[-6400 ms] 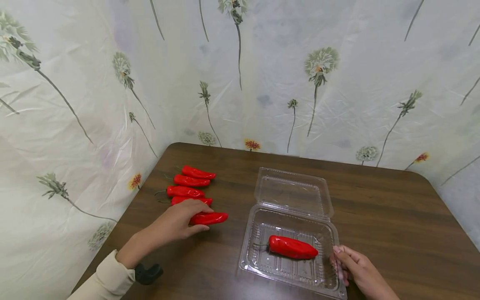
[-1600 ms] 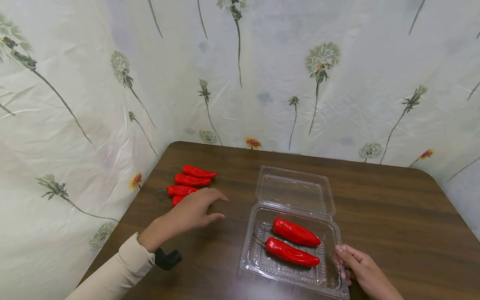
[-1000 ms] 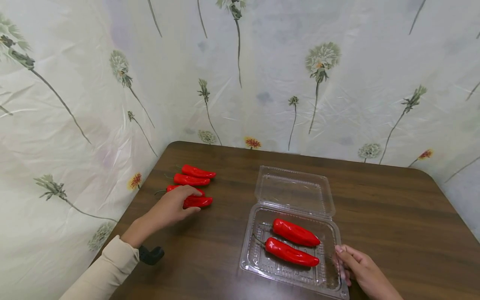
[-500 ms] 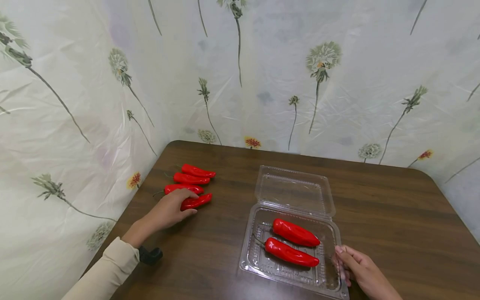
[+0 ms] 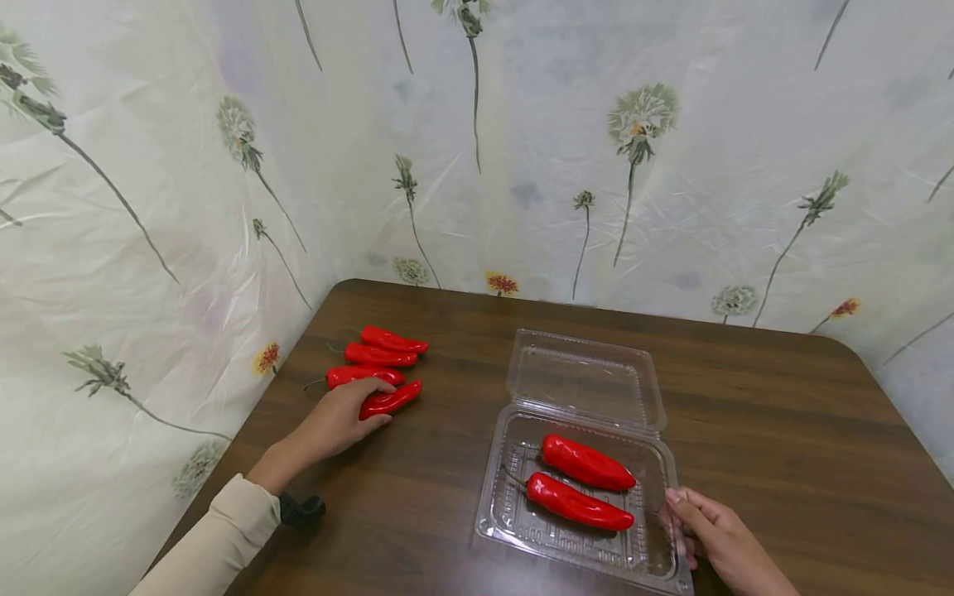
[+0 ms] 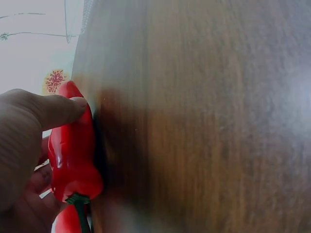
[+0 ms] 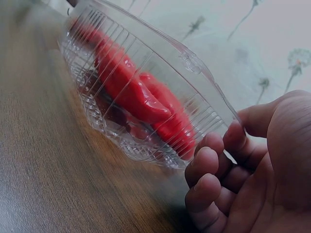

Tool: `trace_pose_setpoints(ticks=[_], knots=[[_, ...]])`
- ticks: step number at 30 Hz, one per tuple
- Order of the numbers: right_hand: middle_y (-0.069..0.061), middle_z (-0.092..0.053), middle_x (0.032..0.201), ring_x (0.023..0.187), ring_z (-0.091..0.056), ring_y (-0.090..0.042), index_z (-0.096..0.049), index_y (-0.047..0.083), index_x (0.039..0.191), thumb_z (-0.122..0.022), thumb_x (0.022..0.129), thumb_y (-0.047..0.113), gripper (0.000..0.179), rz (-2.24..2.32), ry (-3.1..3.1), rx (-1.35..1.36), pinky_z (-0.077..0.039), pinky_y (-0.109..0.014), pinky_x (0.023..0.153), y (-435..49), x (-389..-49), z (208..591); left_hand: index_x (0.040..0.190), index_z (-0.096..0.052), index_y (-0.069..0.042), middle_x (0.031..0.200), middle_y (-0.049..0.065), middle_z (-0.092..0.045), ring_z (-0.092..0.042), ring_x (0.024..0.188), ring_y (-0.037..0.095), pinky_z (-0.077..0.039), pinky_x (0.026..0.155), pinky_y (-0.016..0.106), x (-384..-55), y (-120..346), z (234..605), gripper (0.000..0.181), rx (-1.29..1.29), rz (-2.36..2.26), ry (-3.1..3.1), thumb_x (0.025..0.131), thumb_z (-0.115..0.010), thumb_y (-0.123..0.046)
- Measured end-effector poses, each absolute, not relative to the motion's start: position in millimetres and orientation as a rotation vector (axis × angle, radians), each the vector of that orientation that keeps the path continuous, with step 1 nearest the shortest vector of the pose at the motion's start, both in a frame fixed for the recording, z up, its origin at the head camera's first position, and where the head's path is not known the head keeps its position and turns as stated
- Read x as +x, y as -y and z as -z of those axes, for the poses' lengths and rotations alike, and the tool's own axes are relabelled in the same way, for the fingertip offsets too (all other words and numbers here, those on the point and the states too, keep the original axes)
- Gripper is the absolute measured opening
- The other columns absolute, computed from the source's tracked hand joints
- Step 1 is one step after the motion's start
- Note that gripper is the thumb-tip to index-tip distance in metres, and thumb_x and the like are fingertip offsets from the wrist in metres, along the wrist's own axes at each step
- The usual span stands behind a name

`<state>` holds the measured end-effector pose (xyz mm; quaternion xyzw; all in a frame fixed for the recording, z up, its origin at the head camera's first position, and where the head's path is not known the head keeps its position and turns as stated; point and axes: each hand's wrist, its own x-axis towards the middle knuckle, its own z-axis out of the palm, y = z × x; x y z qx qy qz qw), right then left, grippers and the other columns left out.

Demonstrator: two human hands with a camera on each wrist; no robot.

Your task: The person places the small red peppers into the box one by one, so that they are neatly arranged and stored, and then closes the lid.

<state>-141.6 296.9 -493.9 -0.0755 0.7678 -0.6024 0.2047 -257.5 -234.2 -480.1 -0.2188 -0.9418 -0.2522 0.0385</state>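
My left hand [image 5: 339, 420] grips a red chili pepper [image 5: 391, 401] at the left of the table, thumb along one side and fingers on the other. In the left wrist view the thumb lies across the pepper [image 6: 73, 150], whose green stem points toward the camera. Behind it, three more red peppers [image 5: 380, 355] lie in a row. My right hand [image 5: 715, 530] pinches the right rim of a clear plastic clamshell box [image 5: 492, 497], its lid laid back. Two red peppers [image 5: 580, 501] lie side by side in the box, seen through its ribbed wall in the right wrist view.
The dark wooden table [image 5: 782, 414] ends at a wall hung with floral sheeting [image 5: 522, 165]. A black strap [image 5: 301, 509] shows at the left wrist. The box's clear lid [image 5: 585, 377] lies flat toward the back.
A second pepper has come into the box since the earliest frame. My left hand has moved back to the row and taken hold of the nearest pepper, turning it slightly. The right hand stays put.
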Motion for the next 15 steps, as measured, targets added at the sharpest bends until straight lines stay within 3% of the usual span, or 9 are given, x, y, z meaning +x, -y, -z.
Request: trace_pose_setpoints(ticks=[8, 15], knots=[[0.002, -0.056, 0.076, 0.061, -0.053, -0.010, -0.052, -0.009, 0.098, -0.032, 0.112, 0.023, 0.041, 1.694, -2.124, -0.206, -0.052, -0.030, 0.054, -296.8, -140.9, 493.5, 0.124, -0.066, -0.016, 0.124, 0.000, -0.068, -0.063, 0.105, 0.018, -0.053, 0.091, 0.041, -253.4, 232.1, 478.3, 0.043, -0.669, 0.813, 2.905, 0.085, -0.083, -0.018], [0.003, -0.056, 0.076, 0.061, -0.052, -0.007, -0.051, -0.011, 0.098, -0.033, 0.112, 0.022, 0.040, 1.729, -2.105, -0.205, -0.052, -0.029, 0.053, -295.8, -140.6, 493.6, 0.125, -0.066, -0.020, 0.127, -0.002, -0.067, -0.062, 0.111, 0.017, -0.053, 0.094, 0.040, -250.0, 227.5, 473.8, 0.043, -0.703, 0.855, 2.890, 0.085, -0.082, -0.019]])
